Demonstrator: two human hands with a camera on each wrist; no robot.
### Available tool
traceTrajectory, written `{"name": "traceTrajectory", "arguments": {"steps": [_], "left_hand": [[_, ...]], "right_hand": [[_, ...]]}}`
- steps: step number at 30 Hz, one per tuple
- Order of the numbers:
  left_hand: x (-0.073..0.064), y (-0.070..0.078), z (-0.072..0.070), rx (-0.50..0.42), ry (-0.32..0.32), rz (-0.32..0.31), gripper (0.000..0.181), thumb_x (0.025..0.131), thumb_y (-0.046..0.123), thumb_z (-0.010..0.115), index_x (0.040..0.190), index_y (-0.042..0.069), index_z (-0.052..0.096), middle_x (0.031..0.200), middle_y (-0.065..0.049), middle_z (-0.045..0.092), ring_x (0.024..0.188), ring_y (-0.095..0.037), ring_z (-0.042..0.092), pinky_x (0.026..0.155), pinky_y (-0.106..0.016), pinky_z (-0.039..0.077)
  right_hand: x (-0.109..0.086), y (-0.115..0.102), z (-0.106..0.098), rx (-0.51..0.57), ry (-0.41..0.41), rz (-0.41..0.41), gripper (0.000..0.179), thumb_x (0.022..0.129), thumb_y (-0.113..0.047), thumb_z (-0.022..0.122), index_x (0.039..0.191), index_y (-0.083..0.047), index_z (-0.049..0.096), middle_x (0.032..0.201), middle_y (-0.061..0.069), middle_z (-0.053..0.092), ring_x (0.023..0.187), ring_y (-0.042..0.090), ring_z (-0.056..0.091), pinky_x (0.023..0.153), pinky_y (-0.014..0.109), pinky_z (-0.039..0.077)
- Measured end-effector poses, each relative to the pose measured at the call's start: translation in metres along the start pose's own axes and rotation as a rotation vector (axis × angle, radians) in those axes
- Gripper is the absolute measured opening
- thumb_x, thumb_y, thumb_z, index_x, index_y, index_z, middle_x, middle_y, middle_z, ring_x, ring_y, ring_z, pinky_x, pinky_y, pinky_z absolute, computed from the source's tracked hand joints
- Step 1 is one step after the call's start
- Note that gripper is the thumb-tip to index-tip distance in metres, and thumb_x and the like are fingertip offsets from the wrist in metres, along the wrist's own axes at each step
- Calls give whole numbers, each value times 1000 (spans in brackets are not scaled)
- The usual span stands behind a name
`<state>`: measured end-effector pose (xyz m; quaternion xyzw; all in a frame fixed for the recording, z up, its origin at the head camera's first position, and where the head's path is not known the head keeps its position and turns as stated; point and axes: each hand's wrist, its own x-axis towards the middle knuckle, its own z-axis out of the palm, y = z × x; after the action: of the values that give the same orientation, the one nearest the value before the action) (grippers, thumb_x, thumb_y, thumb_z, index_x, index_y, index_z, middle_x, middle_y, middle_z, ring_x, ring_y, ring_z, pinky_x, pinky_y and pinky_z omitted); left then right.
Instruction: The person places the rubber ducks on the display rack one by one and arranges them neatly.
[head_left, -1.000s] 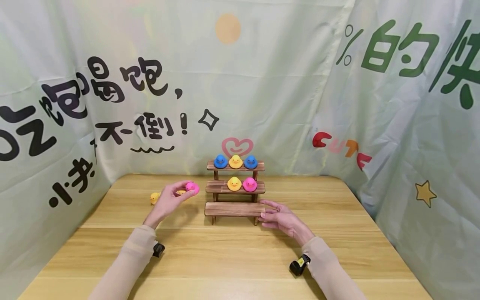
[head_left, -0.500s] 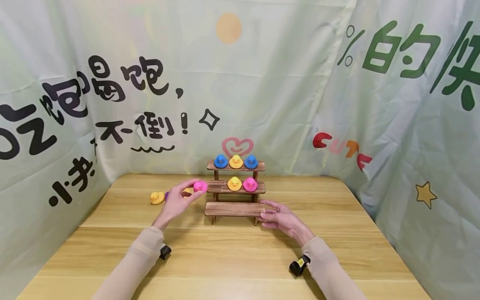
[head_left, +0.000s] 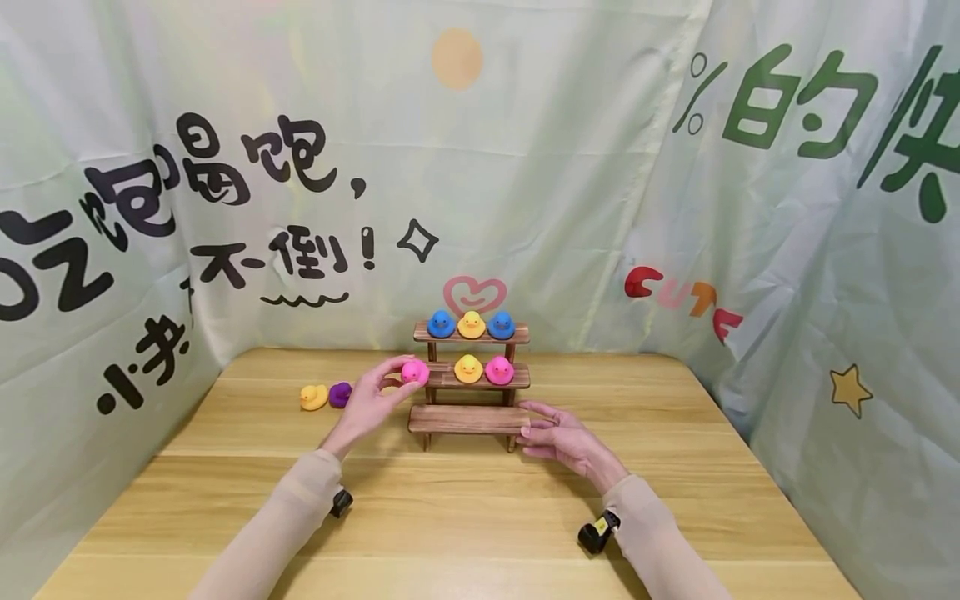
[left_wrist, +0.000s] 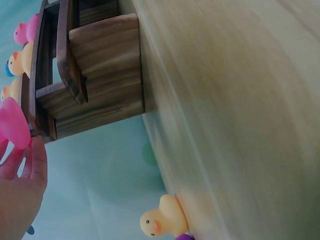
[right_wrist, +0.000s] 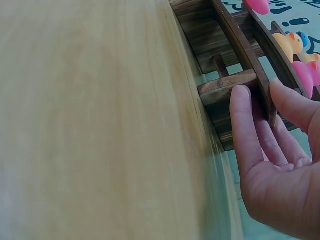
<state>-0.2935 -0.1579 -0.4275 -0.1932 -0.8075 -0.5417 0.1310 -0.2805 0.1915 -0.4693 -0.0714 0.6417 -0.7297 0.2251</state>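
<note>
My left hand point(head_left: 369, 407) pinches a pink rubber duck point(head_left: 415, 373) between thumb and fingers, at the left end of the middle shelf. In the left wrist view that pink duck point(left_wrist: 12, 122) is right beside the shelf's end, its lower part against the fingers. A three-step wooden display stand point(head_left: 468, 419) stands on the table. My right hand point(head_left: 566, 440) holds the right end of its lowest step; the right wrist view has the thumb point(right_wrist: 290, 102) above the board and the fingers below. On the middle shelf sit a yellow duck point(head_left: 468, 368) and another pink duck point(head_left: 499, 370).
The top shelf bears a blue duck point(head_left: 441, 324), a yellow duck point(head_left: 472, 324) and a second blue duck point(head_left: 501, 325). Left of the stand, a yellow duck point(head_left: 313, 397) and a purple duck point(head_left: 340, 394) lie on the wooden table point(head_left: 480, 517). A printed curtain point(head_left: 555, 208) hangs behind.
My left hand has moved right with the pink duck, from over the table to the left end of the middle shelf, uncovering the purple duck. My right hand stays at the stand.
</note>
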Motion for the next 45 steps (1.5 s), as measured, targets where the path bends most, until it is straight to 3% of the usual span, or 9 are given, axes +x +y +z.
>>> {"name": "traceTrajectory", "arguments": {"steps": [4,10,17,24,33,45], "left_hand": [[4,-9,5,-56,-1,21,43,89,17,73,130,10,60,134,-14,59,118,-39,59,102,-53,46],[8,-10,9,-66,-1,20,44,88,29,74,129,19,62,135,-8,60,123,-34,58,104,-52,45],[16,-5,14,53,-36,85,40,92,28,70,129,16,62,133,-5,60,119,-28,60,103,-45,47],[20,-2,19,198,-63,21,40,93,40,66,128,20,61,131,-2,61,114,-26,59,99,-51,47],[23,-1,24,232,-81,68,38,95,35,65,128,16,61,127,-4,59,109,-23,58,96,-46,48],[24,-1,27,209,-80,47,40,95,36,65,130,17,60,128,-5,56,115,-25,57,99,-48,47]], "right_hand": [[1,2,0,-1,-1,-3,69,93,-1,63,152,-2,28,120,14,59,108,28,66,89,38,56],[2,3,0,-11,-3,-5,68,94,-1,61,153,-2,27,118,13,59,108,28,66,90,38,56],[1,1,1,-4,3,3,69,93,0,62,153,-3,27,116,13,58,104,24,67,89,37,56],[1,2,0,-8,-1,1,68,94,-1,61,153,-2,28,117,13,58,108,27,66,90,38,56],[1,2,0,0,0,0,68,94,0,61,153,-2,28,117,13,59,107,26,67,90,38,56],[1,2,0,-3,4,-2,68,94,0,61,153,-2,27,117,13,59,104,24,68,90,38,56]]}}
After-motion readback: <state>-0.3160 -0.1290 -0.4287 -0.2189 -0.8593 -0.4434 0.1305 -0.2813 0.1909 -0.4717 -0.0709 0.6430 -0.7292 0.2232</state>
